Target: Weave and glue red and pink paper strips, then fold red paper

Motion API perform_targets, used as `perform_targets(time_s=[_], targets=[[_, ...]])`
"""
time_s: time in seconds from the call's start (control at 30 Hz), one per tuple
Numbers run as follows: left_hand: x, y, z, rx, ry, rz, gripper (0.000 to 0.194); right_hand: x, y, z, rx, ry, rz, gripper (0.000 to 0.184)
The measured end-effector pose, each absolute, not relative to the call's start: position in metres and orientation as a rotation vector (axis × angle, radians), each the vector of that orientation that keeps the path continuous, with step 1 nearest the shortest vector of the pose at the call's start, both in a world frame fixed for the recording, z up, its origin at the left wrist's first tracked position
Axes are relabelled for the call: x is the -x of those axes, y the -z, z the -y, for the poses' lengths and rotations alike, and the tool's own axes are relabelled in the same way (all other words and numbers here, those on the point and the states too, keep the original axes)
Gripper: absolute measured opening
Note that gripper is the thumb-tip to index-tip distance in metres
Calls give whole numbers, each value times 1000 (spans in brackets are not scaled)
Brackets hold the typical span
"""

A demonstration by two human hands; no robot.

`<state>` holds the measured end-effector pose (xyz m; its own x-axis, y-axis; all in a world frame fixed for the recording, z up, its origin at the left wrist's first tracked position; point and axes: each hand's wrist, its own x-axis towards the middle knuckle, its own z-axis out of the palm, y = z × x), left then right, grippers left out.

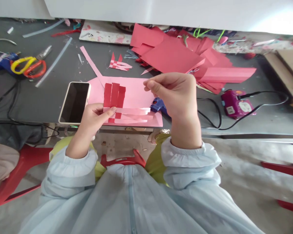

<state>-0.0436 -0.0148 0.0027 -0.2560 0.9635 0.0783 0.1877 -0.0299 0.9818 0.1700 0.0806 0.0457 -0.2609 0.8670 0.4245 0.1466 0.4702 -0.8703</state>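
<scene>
My left hand (96, 117) pinches a woven piece of paper strips, thumb on top. Its red strips (114, 94) point away from me, and its pale pink strips (134, 111) run off to the right with loose ends. Beneath lies a pink paper sheet (136, 84) at the table's front edge. Above the sheet's right side, my right hand (174, 92) is raised with thumb and forefinger pressed together. Whatever may be between those fingertips is too small to make out. Partly hidden behind this hand is a blue tool (157, 104), probably a glue gun.
A phone (74, 102) lies left of the sheet. Farther left are scissors (28, 66), a blue glue gun (5, 61) and clear glue sticks (55, 61). Red paper sheets (171, 53) pile up behind. A small woven piece (119, 64) lies nearby. At right, a purple power socket (236, 104) trails black cables.
</scene>
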Motion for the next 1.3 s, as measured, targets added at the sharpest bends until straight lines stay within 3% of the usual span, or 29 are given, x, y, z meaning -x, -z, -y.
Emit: perform_targets(time_s=[0.47, 0.7, 0.9, 1.3], targets=[[55, 4, 9, -1166, -1482, -1616, 35, -168, -50, -66, 935, -1052, 1906, 10], [52, 6, 11, -1367, -1409, -1541, 35, -146, -34, -53, 939, -747, 2170, 10], [46, 4, 11, -1487, -1423, -1468, 33, -143, -31, -55, 853, -702, 2205, 7], [42, -1, 12, -1575, -1369, -1506, 41, -140, -29, -58, 904, -999, 2086, 13]])
